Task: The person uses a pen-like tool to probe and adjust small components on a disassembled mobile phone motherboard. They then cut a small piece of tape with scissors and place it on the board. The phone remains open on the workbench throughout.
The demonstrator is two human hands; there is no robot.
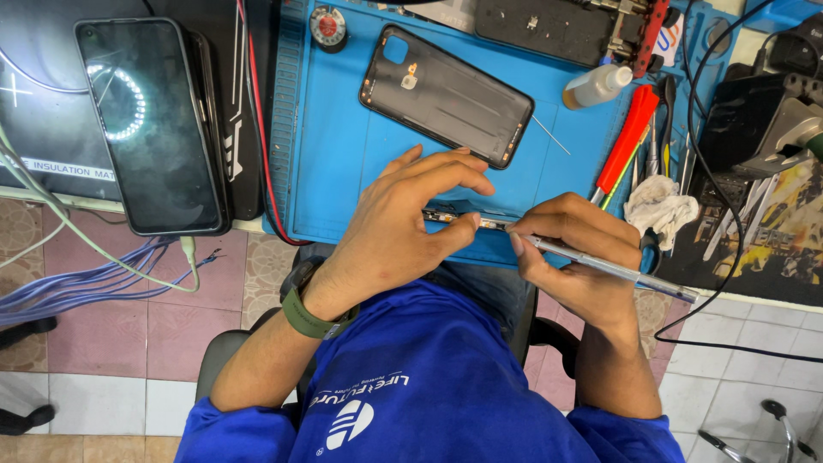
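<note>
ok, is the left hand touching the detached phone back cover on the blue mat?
Apart. The head view shows bare blue mat between the left hand and the back cover; the hand pinches a small part instead.

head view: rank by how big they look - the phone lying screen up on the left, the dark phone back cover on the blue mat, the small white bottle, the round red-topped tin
1. Phone lying screen up, largest.
2. Dark back cover, somewhat smaller.
3. White bottle.
4. Round red-topped tin, smallest, though close to the bottle.
All lie at about the same depth, so the order should hold.
</note>
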